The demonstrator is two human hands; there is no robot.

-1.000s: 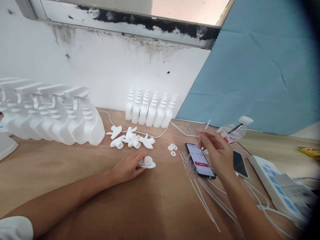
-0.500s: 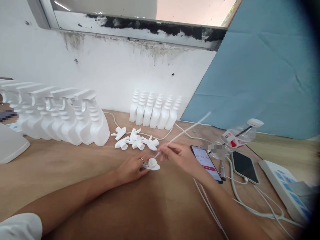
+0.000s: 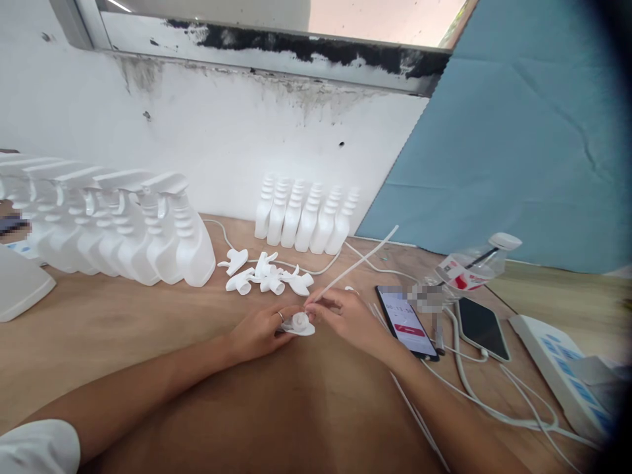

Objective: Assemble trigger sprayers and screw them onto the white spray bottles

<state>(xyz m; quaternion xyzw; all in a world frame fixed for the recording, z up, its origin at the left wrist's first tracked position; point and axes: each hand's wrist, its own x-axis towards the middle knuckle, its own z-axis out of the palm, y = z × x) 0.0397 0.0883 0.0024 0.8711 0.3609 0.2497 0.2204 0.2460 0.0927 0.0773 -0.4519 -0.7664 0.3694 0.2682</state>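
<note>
Head view shows a brown table (image 3: 148, 309) against a stained wall (image 3: 222, 131)

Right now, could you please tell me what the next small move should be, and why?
I would probably have the right hand ease the white tube toward the round opening of the white sprayer head: it grips the tube near the lower end, close beside that piece, which the left hand holds with the opening facing up.

Left sleeve (image 3: 42, 444): white, loosely creased cloth, its rounded hem stopping above the bare forearm (image 3: 153, 382)
Left hand (image 3: 259, 334): ungloved, a thin, shiny silvery ring (image 3: 280, 316) around one finger
Right hand (image 3: 353, 319): ungloved, forearm bare
</note>
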